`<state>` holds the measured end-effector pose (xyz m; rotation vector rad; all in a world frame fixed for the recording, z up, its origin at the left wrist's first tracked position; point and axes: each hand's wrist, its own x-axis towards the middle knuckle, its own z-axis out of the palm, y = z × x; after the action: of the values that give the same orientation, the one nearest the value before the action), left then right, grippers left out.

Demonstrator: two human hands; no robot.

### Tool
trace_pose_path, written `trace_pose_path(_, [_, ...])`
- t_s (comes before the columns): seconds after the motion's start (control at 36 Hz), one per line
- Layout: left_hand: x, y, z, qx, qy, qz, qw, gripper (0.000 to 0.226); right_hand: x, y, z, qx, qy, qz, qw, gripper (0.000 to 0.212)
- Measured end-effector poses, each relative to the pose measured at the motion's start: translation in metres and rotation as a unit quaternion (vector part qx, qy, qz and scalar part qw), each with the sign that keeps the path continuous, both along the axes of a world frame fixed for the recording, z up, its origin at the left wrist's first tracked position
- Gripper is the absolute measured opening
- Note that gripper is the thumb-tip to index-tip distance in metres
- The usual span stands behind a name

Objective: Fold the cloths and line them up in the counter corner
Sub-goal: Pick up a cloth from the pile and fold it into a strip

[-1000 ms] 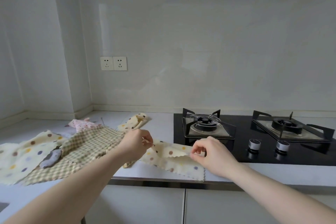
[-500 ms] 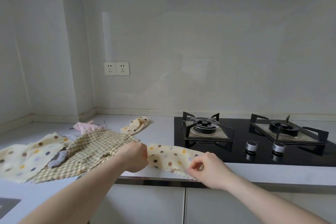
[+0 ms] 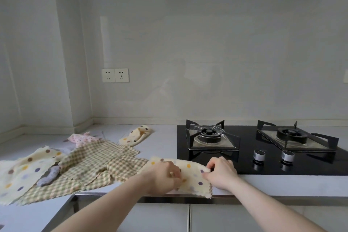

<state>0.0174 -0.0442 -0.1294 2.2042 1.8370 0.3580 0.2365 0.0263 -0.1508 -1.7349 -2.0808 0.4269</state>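
Your left hand (image 3: 163,178) hides part of the dotted cloth (image 3: 190,171); frame's left edge clips the big dotted cloth (image 3: 20,173) on the counter.

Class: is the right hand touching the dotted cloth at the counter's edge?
Touching: the head view shows the right hand pinching the dotted cloth at its right edge.

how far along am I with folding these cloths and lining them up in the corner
Early on. One small dotted cloth lies folded toward the back of the counter. Your left hand and right hand are folding another dotted cloth at the front edge. The checked cloth, pink cloth and large dotted cloth still lie unfolded.
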Motion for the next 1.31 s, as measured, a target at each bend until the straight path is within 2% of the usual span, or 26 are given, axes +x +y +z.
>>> trace_pose_path(0.08, [-0.001, 0.006, 0.004, -0.012, -0.074, 0.015, 0.997, 0.028, 0.006, 0.005, 0.005, -0.01, 0.054, 0.005, 0.998, 0.016])
trace_pose_path(0.17, [-0.012, 0.016, 0.001, 0.027, -0.097, 0.057, 0.993, 0.021, 0.016, 0.013, 0.013, -0.02, 0.114, -0.002, 0.993, 0.015])
trace_pose_path(0.28, [-0.031, 0.031, -0.009, 0.098, -0.049, 0.125, 0.986, 0.019, 0.031, 0.024, 0.027, -0.029, 0.179, -0.037, 0.983, 0.026])
trace_pose_path(0.36, [-0.039, 0.039, -0.018, 0.094, -0.006, 0.159, 0.983, 0.035, 0.042, 0.032, 0.035, -0.021, 0.211, -0.063, 0.975, 0.032])
trace_pose_path(0.47, [-0.037, 0.046, -0.034, 0.086, -0.002, 0.184, 0.979, 0.046, 0.051, 0.042, 0.04, -0.014, 0.245, -0.087, 0.966, 0.036])
trace_pose_path(0.69, [-0.037, 0.05, -0.05, 0.118, -0.011, 0.175, 0.977, 0.048, 0.035, 0.042, 0.051, -0.031, 0.272, -0.046, 0.961, 0.034])
trace_pose_path(0.86, [-0.037, 0.047, -0.049, 0.113, -0.019, 0.163, 0.98, 0.038, -0.006, 0.031, 0.054, -0.074, 0.327, 0.003, 0.942, 0.036])
trace_pose_path(1.0, [-0.038, 0.044, -0.048, 0.114, -0.051, 0.15, 0.981, 0.034, -0.043, 0.024, 0.045, -0.072, 0.296, 0.053, 0.951, 0.04])
trace_pose_path(1.31, [-0.038, 0.044, -0.046, 0.11, -0.069, 0.149, 0.98, 0.035, -0.081, 0.014, 0.026, -0.076, 0.227, 0.084, 0.967, 0.035])
